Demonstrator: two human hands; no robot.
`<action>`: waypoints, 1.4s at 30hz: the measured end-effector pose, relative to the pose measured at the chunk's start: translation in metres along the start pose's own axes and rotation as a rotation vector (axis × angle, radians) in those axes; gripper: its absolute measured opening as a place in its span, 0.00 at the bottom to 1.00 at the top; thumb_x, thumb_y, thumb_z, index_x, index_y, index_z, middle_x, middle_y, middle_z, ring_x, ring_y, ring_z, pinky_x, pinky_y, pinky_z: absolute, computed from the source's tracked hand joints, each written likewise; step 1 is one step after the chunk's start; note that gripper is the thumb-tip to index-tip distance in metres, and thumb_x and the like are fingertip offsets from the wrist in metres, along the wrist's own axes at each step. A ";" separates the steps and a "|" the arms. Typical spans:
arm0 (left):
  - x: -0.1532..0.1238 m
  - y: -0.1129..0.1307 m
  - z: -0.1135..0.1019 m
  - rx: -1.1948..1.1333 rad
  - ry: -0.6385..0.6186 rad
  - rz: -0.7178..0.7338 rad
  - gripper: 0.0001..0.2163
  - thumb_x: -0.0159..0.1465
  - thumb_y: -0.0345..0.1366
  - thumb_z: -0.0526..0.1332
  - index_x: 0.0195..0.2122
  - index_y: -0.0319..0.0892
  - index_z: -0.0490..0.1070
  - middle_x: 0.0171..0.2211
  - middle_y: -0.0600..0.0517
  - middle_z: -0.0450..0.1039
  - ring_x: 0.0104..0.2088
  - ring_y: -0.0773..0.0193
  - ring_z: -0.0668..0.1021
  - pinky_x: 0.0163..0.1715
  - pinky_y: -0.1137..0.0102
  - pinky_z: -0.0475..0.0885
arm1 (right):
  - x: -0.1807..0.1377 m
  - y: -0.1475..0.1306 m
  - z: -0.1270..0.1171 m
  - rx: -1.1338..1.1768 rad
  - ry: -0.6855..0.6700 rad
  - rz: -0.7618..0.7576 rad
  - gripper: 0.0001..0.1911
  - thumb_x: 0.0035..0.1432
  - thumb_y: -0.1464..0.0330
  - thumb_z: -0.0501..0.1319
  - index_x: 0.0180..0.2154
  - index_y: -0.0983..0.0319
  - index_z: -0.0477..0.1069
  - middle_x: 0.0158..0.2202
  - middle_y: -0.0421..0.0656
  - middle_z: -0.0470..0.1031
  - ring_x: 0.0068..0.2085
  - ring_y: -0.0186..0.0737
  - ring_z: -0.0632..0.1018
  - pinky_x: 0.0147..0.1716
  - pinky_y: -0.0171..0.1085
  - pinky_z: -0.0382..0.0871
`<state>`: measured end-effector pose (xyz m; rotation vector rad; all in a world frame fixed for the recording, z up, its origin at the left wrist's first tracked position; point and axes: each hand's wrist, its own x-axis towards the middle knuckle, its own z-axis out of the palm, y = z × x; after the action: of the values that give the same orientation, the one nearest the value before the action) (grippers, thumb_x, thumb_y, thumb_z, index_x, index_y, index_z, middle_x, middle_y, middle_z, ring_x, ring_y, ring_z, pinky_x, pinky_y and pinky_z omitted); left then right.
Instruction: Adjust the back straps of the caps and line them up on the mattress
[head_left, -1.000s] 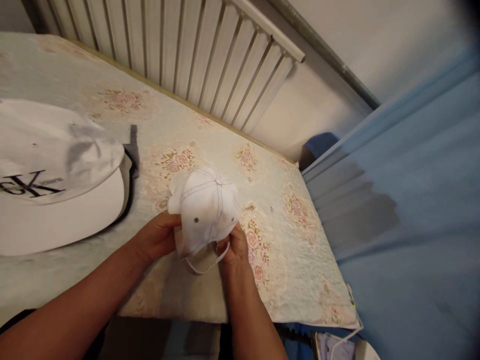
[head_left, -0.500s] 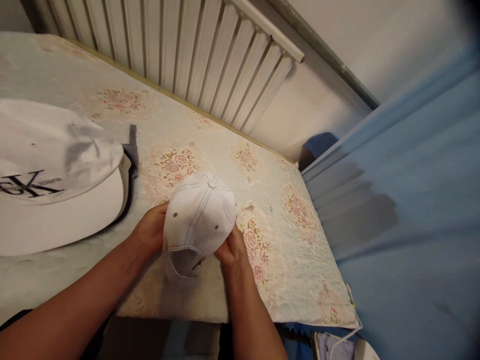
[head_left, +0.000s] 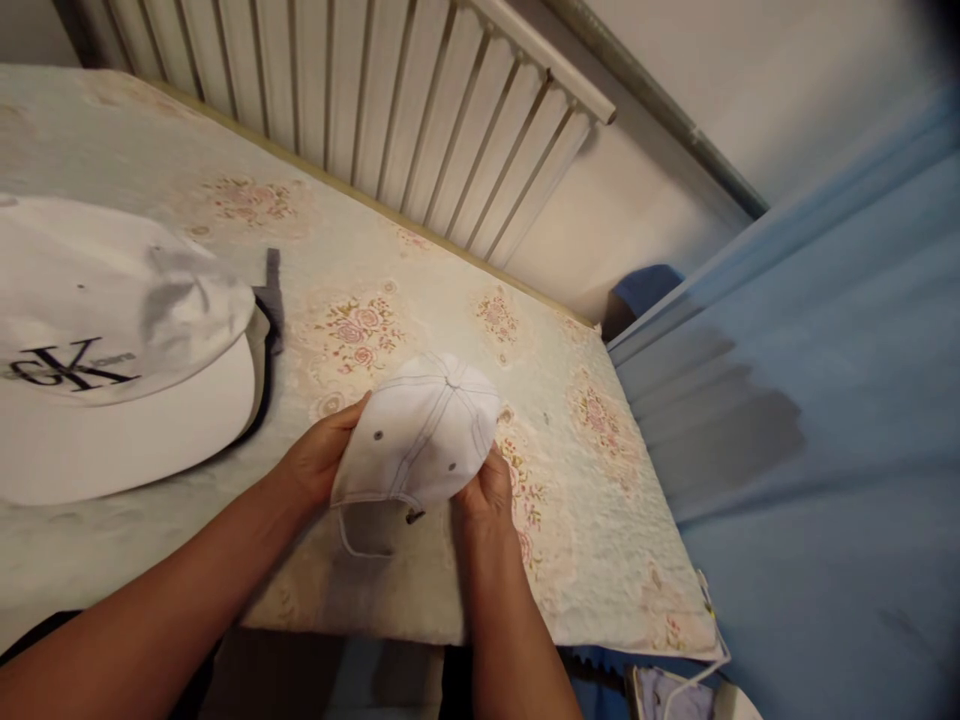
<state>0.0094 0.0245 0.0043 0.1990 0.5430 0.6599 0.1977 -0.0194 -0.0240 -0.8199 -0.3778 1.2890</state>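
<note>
A white baseball cap (head_left: 427, 425) with grey stitching is held up over the flowered bedspread, its back opening and strap facing me. My left hand (head_left: 326, 455) grips the cap's left side, with some fingers hidden behind it. On the right side, my right hand (head_left: 484, 490) closes on the edge, its fingertips partly under the cap. A small dark buckle hangs at the strap opening. To the left lie more caps, the top one a white cap (head_left: 112, 330) with dark letters on its front; a darker cap edge and grey strap show beneath it.
The floral quilted bedspread (head_left: 420, 300) spreads under everything. A white radiator (head_left: 360, 100) stands along the far edge. A blue curtain (head_left: 825, 400) hangs at the right. A white cable (head_left: 697, 680) and folded cloth are at the lower right corner.
The held cap has shifted slightly right and tilted, with both hands moving along with it. The caps at the left appear a little further right in view.
</note>
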 end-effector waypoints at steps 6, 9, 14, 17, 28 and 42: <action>0.009 -0.005 -0.013 0.008 -0.022 0.025 0.06 0.66 0.29 0.61 0.40 0.36 0.78 0.27 0.47 0.81 0.25 0.61 0.82 0.27 0.71 0.79 | 0.008 -0.026 -0.015 0.135 0.138 -0.188 0.19 0.50 0.79 0.63 0.44 0.60 0.76 0.44 0.41 0.83 0.50 0.35 0.81 0.62 0.46 0.65; 0.010 -0.007 -0.015 0.049 -0.052 0.041 0.05 0.65 0.28 0.61 0.35 0.37 0.77 0.28 0.47 0.81 0.25 0.63 0.82 0.26 0.73 0.79 | 0.012 -0.034 -0.022 0.182 0.163 -0.261 0.16 0.53 0.78 0.62 0.43 0.59 0.76 0.46 0.41 0.83 0.53 0.36 0.80 0.62 0.47 0.66; 0.005 -0.009 -0.011 0.094 -0.219 0.087 0.07 0.62 0.31 0.66 0.41 0.36 0.78 0.37 0.45 0.83 0.33 0.59 0.84 0.35 0.69 0.80 | 0.014 -0.038 -0.025 0.141 0.184 -0.308 0.15 0.52 0.77 0.63 0.42 0.58 0.77 0.47 0.41 0.83 0.55 0.36 0.78 0.61 0.47 0.67; 0.000 -0.011 -0.009 0.151 -0.341 0.134 0.11 0.61 0.32 0.68 0.45 0.37 0.78 0.42 0.44 0.81 0.36 0.59 0.83 0.39 0.67 0.79 | 0.009 -0.041 -0.019 0.125 0.154 -0.307 0.21 0.49 0.78 0.63 0.46 0.59 0.76 0.49 0.42 0.82 0.57 0.40 0.77 0.61 0.49 0.68; -0.002 -0.016 -0.005 0.375 -0.364 0.167 0.11 0.56 0.40 0.72 0.34 0.39 0.79 0.30 0.49 0.78 0.31 0.64 0.77 0.33 0.73 0.72 | -0.012 -0.047 0.002 0.126 0.130 -0.186 0.21 0.52 0.75 0.63 0.50 0.61 0.74 0.50 0.46 0.81 0.58 0.42 0.76 0.63 0.51 0.64; 0.006 -0.014 -0.007 0.197 -0.237 0.303 0.09 0.61 0.40 0.69 0.33 0.40 0.77 0.27 0.51 0.79 0.22 0.69 0.75 0.20 0.78 0.69 | -0.031 -0.027 0.024 -0.243 -0.155 -0.046 0.38 0.35 0.72 0.74 0.52 0.61 0.71 0.45 0.45 0.82 0.43 0.45 0.82 0.42 0.44 0.80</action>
<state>0.0171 0.0170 -0.0091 0.5453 0.3507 0.8635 0.1928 -0.0421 0.0173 -0.9110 -0.6832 1.2832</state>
